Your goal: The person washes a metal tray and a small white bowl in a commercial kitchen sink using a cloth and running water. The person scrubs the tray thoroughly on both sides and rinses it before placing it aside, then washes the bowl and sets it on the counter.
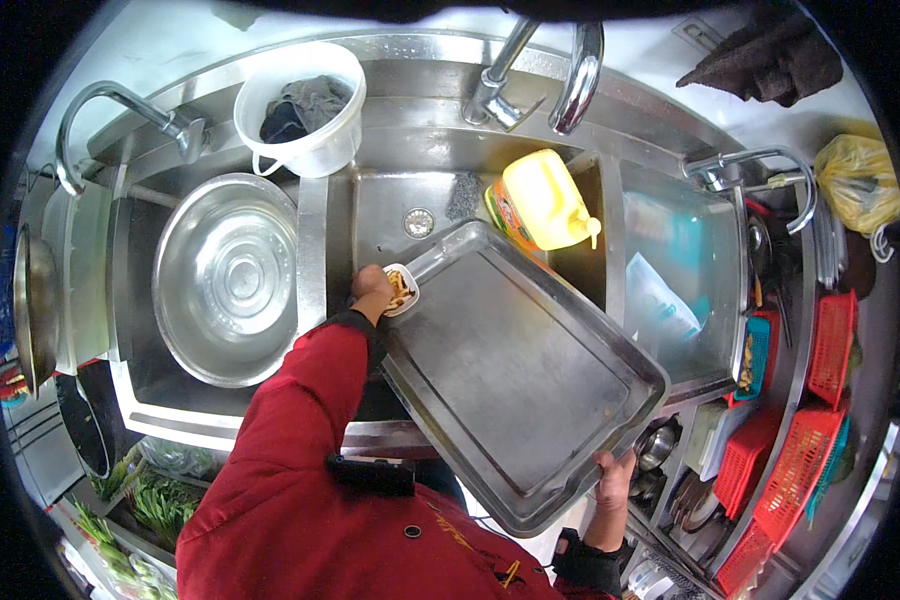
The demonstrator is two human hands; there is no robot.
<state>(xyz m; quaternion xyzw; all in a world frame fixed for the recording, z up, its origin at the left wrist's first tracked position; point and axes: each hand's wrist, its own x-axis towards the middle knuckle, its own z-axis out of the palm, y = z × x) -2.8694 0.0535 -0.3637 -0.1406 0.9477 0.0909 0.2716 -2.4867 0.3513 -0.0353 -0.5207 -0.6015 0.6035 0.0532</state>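
Note:
A large rectangular metal tray (pixel 517 345) lies tilted across the front of the middle sink basin, its near corner jutting out past the counter edge. With my right hand (pixel 615 478) I grip its near right rim. My left hand (pixel 373 289) holds a small white dish (pixel 400 291) at the tray's far left corner. Yellow and brown strips of food, too small to name, lie in the dish. Whether my left fingers also touch the tray is hidden. Behind the tray, a yellow detergent jug (pixel 544 199) with a pump spout leans in the basin.
A large metal basin (pixel 229 281) fills the left sink. Above it stands a white bucket (pixel 300 112) with dark cloths. The right sink (pixel 682 277) holds water and a pale packet. Faucets (pixel 487 97) overhang the back; red plastic baskets (pixel 795 457) line the right shelves.

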